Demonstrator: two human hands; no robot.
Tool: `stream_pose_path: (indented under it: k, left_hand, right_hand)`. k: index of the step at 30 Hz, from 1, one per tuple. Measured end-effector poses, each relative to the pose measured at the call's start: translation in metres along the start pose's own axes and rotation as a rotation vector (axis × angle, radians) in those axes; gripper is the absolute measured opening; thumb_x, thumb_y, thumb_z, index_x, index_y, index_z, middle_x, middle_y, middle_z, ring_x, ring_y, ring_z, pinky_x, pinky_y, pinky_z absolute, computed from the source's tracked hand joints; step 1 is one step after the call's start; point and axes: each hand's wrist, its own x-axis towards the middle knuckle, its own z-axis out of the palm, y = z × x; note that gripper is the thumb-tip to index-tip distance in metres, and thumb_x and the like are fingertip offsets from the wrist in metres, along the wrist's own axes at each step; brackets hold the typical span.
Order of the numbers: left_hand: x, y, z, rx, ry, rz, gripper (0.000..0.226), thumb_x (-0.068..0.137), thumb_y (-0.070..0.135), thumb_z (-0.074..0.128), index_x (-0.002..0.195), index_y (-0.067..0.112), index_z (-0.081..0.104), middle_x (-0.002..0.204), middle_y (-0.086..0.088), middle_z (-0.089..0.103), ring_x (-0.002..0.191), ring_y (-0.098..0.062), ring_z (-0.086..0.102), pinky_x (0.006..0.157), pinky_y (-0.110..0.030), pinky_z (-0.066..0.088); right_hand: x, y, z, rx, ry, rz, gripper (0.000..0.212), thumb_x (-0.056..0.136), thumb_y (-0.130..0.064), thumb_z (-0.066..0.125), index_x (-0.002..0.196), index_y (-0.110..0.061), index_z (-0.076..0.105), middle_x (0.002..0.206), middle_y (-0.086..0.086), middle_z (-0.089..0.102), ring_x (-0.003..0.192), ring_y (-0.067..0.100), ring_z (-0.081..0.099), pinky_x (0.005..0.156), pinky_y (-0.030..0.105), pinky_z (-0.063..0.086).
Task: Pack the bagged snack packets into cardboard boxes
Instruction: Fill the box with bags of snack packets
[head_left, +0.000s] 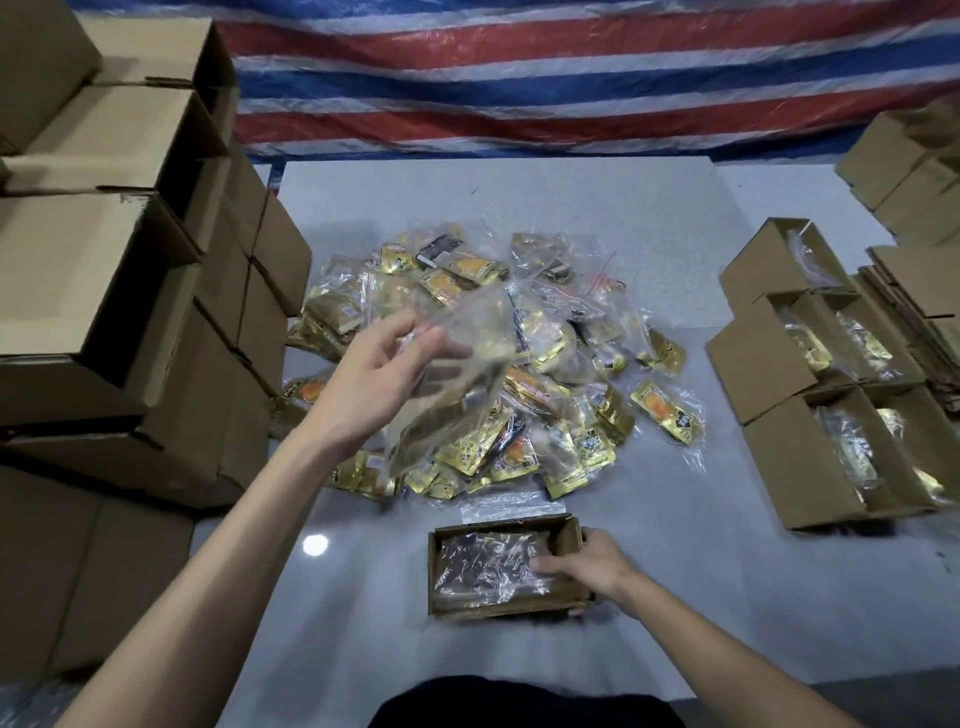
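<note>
Pinching a clear bag (457, 374) in the left hand (384, 374) over the pile (571, 338) mid-table, pressing the right hand (587, 566) flat on the packed bag (483, 571) in the front-edge box (434, 577).

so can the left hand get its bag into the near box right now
Probably: nothing tall stands between the left hand and the near box, but the right hand rests on a packed bag inside and may block it.
</note>
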Motion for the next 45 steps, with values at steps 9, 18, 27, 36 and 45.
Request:
stream_pose_path:
  k: [9, 18, 27, 36, 45]
  left_hand:
    - [-0.049, 0.015, 0.022, -0.232, -0.236, 0.023, 0.024, 0.098, 0.025, 0.050, 0.074, 0.022, 0.050, 0.116, -0.023, 0.069, 0.109, -0.042, 0.066, 0.094, -0.056, 0.053]
    - [-0.064, -0.024, 0.057, -0.557, -0.419, -0.137, 0.019, 0.100, 0.026, 0.055, 0.082, 0.022, 0.057, 0.119, -0.032, 0.064, 0.111, -0.053, 0.061, 0.096, -0.064, 0.048]
    - [-0.064, -0.063, 0.057, -0.501, -0.425, -0.329, 0.028, 0.093, 0.032, 0.067, 0.090, 0.009, 0.052, 0.102, -0.029, 0.069, 0.103, -0.048, 0.067, 0.092, -0.060, 0.053]
    - [-0.063, -0.071, 0.048, -0.511, -0.574, -0.373, 0.020, 0.099, 0.022, 0.056, 0.088, 0.009, 0.044, 0.100, -0.029, 0.069, 0.096, -0.046, 0.069, 0.090, -0.066, 0.049]
    - [-0.057, -0.092, 0.043, -0.295, -0.524, -0.435, 0.020, 0.098, 0.026, 0.059, 0.084, 0.013, 0.058, 0.106, -0.024, 0.071, 0.100, -0.035, 0.070, 0.091, -0.046, 0.056]
  right_hand:
    - [0.001, 0.003, 0.004, -0.031, 0.075, -0.035, 0.036, 0.072, -0.029, 0.089, 0.097, -0.010, 0.071, 0.094, 0.004, 0.075, 0.094, 0.021, 0.070, 0.088, 0.032, 0.055]
    - [0.003, 0.003, 0.002, -0.004, 0.074, -0.124, 0.023, 0.077, -0.020, 0.086, 0.094, -0.009, 0.076, 0.099, 0.007, 0.077, 0.089, 0.021, 0.071, 0.084, 0.034, 0.056]
    - [0.002, 0.008, -0.003, 0.081, 0.076, -0.073, 0.022, 0.085, -0.006, 0.074, 0.107, -0.002, 0.071, 0.104, 0.017, 0.074, 0.090, 0.033, 0.072, 0.063, 0.034, 0.060]
    - [0.000, 0.014, -0.013, 0.290, -0.004, -0.006, 0.013, 0.088, -0.001, 0.061, 0.095, -0.002, 0.072, 0.089, 0.021, 0.075, 0.081, 0.039, 0.073, 0.071, 0.052, 0.061]
    - [-0.008, 0.009, -0.013, 0.303, -0.042, -0.062, 0.018, 0.090, -0.008, 0.064, 0.105, -0.015, 0.071, 0.099, 0.011, 0.077, 0.091, 0.029, 0.074, 0.068, 0.043, 0.063]
